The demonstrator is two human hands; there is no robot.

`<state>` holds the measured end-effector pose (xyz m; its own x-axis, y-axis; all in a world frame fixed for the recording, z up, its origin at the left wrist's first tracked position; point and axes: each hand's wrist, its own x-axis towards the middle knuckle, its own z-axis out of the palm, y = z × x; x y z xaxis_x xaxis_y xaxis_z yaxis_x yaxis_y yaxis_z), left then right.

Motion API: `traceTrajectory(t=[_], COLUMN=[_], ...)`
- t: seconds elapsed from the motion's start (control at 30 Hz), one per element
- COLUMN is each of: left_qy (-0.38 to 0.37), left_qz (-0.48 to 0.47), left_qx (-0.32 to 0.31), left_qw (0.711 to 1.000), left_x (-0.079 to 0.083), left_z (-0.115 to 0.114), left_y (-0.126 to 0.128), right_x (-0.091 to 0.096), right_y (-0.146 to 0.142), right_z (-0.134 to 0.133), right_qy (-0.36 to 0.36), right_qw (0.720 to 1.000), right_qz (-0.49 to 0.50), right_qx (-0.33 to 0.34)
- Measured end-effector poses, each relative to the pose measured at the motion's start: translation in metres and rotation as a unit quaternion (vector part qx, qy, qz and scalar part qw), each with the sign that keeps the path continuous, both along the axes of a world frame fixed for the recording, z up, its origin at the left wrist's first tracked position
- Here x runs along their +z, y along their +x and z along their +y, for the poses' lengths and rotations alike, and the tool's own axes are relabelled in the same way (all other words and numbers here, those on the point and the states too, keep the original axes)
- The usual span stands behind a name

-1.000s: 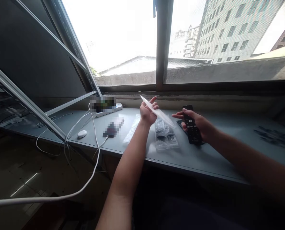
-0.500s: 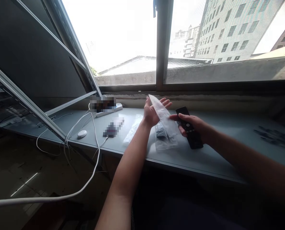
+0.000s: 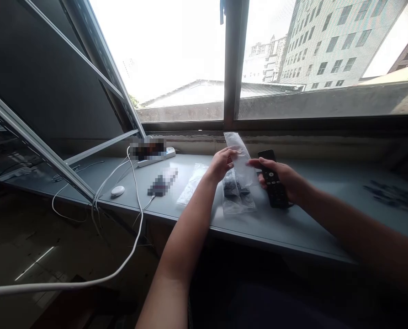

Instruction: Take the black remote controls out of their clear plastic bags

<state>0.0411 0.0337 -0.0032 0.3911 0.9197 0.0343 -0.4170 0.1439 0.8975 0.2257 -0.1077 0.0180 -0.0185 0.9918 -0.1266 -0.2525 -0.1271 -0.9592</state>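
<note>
My left hand [image 3: 222, 162] is closed on the left edge of a long translucent plastic bag [image 3: 240, 157], held up above the table. My right hand [image 3: 281, 176] is wrapped round a black remote control [image 3: 271, 173] with its buttons facing up. A stretched finger of that hand reaches to the right side of the bag; whether it pinches the plastic I cannot tell. Beneath them on the table lies another clear bag [image 3: 240, 208] with dark items in it, partly hidden. Left of it, partly behind my forearm, is a pile of clear plastic bags [image 3: 193, 180].
On the grey table [image 3: 293, 237] stand a white round device [image 3: 118, 191], a blurred-out object on a cable [image 3: 162, 183] and a power strip [image 3: 156, 157]. White cables [image 3: 140, 228] hang at the left beside a metal frame [image 3: 101, 148]. Dark slender items [image 3: 392, 196] lie far right.
My left hand has gone from an open palm under the bag to fingers closed on its edge. The bag has turned more upright. The remote control has shifted slightly up and right.
</note>
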Motion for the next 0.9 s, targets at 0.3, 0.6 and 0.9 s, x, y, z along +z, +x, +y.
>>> traceTrajectory(t=[0.3, 0.6, 0.9], left_qy=[-0.009, -0.039, -0.022], left_qz=[-0.051, -0.127, -0.098], left_qx=[-0.003, -0.119, -0.163], left_qw=[0.999, 0.984, 0.982], left_x=[0.003, 0.007, 0.003], left_z=[0.0, -0.011, -0.018], left_y=[-0.003, -0.004, -0.003], right_x=[0.0, 0.005, -0.001], right_y=[0.001, -0.003, -0.002], right_z=[0.002, 0.0, 0.001], right_qy=[0.014, -0.013, -0.03], right_qw=[0.999, 1.0, 0.999], right_qz=[0.013, 0.001, -0.035], right_qx=[-0.044, -0.025, 0.015])
